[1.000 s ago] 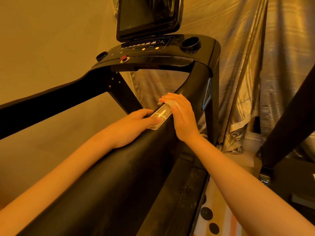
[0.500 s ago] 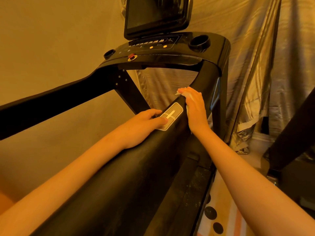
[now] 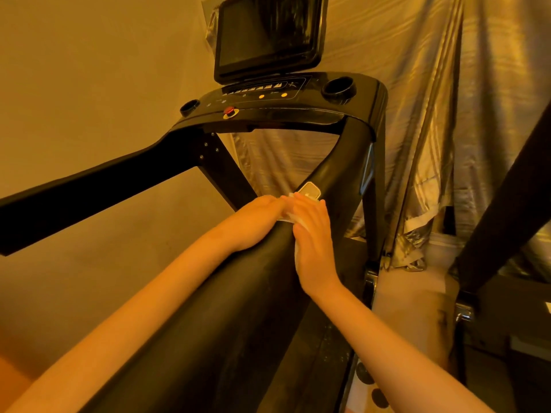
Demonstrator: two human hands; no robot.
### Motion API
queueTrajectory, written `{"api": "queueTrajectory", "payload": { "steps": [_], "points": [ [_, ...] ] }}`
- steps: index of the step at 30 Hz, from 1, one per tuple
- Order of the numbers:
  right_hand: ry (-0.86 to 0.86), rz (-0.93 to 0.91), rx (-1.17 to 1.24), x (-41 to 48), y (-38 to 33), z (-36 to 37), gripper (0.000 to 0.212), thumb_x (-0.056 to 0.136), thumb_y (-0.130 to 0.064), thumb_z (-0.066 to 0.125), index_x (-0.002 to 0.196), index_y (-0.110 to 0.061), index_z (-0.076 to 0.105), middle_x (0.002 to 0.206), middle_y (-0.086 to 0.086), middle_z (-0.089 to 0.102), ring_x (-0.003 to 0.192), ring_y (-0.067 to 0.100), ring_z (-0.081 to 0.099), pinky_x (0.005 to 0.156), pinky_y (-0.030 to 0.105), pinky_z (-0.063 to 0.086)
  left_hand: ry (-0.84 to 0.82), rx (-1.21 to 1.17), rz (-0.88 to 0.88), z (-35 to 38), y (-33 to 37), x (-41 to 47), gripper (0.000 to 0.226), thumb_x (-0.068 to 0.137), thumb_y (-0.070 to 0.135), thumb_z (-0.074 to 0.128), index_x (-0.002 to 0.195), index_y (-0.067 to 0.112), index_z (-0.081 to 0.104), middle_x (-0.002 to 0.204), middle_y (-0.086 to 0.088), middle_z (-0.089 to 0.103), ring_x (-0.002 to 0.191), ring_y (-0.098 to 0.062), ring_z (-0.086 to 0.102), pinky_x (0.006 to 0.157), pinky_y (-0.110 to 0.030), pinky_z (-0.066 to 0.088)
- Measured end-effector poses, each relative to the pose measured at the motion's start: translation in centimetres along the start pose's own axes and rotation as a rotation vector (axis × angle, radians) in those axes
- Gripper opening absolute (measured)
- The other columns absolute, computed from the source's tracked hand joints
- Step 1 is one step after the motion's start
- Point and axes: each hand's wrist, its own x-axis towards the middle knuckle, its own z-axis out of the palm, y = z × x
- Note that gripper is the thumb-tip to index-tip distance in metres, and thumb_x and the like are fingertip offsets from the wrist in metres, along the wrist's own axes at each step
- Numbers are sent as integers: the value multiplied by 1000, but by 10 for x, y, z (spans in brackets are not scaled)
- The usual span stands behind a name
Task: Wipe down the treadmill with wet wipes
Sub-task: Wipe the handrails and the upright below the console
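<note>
The black treadmill fills the view, with its right handrail (image 3: 244,308) running from the bottom centre up to the console (image 3: 268,96). My right hand (image 3: 314,236) lies flat over a white wet wipe (image 3: 290,217) and presses it on the rail just below the silver sensor plate (image 3: 310,190). My left hand (image 3: 256,220) rests on the rail's left side, its fingertips beside the wipe. Most of the wipe is hidden under my right hand.
The left handrail (image 3: 89,189) crosses the left side. A dark screen (image 3: 267,34) stands above the console, with cup holders (image 3: 338,87) at its sides. A shiny curtain (image 3: 423,114) hangs behind. Another dark frame (image 3: 507,204) stands at the right.
My right hand has slid the wipe back down the rail, from above the sensor plate to just below it. My left hand stayed on the rail.
</note>
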Motion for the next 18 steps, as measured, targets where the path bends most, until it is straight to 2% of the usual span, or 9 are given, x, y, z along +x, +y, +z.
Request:
{"api": "queueTrajectory", "payload": {
  "steps": [2, 4, 5, 7, 9, 10, 13, 16, 18],
  "points": [
    [0, 22, 40, -10, -7, 5, 40, 101, -33, 25, 131, -21, 48, 139, -4, 47, 136, 10, 37, 121, 39, 9, -51, -49, 48, -2, 3, -13, 34, 106, 12, 29, 135, 10, 46, 139, 4, 44, 125, -1, 44, 92, 2, 23],
    [2, 12, 47, -17, -15, 7, 42, 99, -29, 26, 131, -21, 52, 138, -3, 51, 136, 12, 40, 120, 43, 13, -74, -120, 22, -1, 1, -25, 31, 106, 13, 27, 131, 15, 45, 120, 20, 42, 92, 26, 44, 75, 11, 24],
    [-2, 12, 46, -19, -19, 6, 43, 99, -30, 25, 130, -20, 54, 137, -3, 52, 135, 11, 40, 120, 40, 12, -74, -156, 1, 0, -3, -29, 28, 106, 14, 28, 127, 16, 46, 111, 20, 45, 81, 26, 45, 69, 10, 28],
    [-24, 28, 51, -21, -27, 5, 43, 99, -34, 24, 131, -24, 51, 137, -9, 51, 136, 7, 38, 120, 32, 7, -85, -170, -49, 1, -10, -37, 28, 106, 22, 30, 127, 16, 47, 111, 11, 46, 90, 13, 47, 67, -1, 34],
    [-52, 55, 83, -21, -32, 3, 40, 99, -35, 23, 132, -32, 45, 137, -18, 45, 136, 4, 36, 120, 29, 3, -67, -188, -99, 2, -11, -43, 30, 105, 30, 32, 131, 23, 45, 127, 11, 42, 107, 0, 43, 87, -13, 33],
    [-62, 63, 84, -21, -33, 3, 40, 99, -36, 22, 131, -33, 45, 137, -19, 45, 136, 3, 35, 119, 27, 2, -56, -214, -114, 2, -11, -46, 26, 104, 32, 34, 128, 27, 44, 132, 10, 44, 106, -3, 46, 90, -17, 36],
    [-93, 30, 11, -20, -30, 1, 43, 99, -36, 20, 130, -27, 49, 137, -11, 49, 135, 2, 35, 117, 22, 5, -51, -226, -143, 1, -8, -53, 31, 103, 34, 37, 133, 28, 39, 125, 9, 46, 87, 4, 48, 75, -9, 38],
    [-111, 10, -65, -5, -12, -6, 49, 101, -37, 19, 131, -20, 53, 138, -3, 51, 135, 8, 37, 118, 27, 10, -27, -227, -149, 1, -6, -57, 40, 101, 33, 39, 140, 23, 40, 128, 2, 52, 99, -7, 55, 85, -20, 43],
    [-81, 79, -79, 8, 0, -10, 58, 100, -45, 17, 132, -13, 54, 141, 2, 50, 136, 7, 34, 121, 31, 6, -18, -204, -154, 0, -3, -60, 44, 102, 34, 38, 144, 22, 37, 131, 2, 49, 105, -10, 51, 86, -22, 42]
  ]
}}
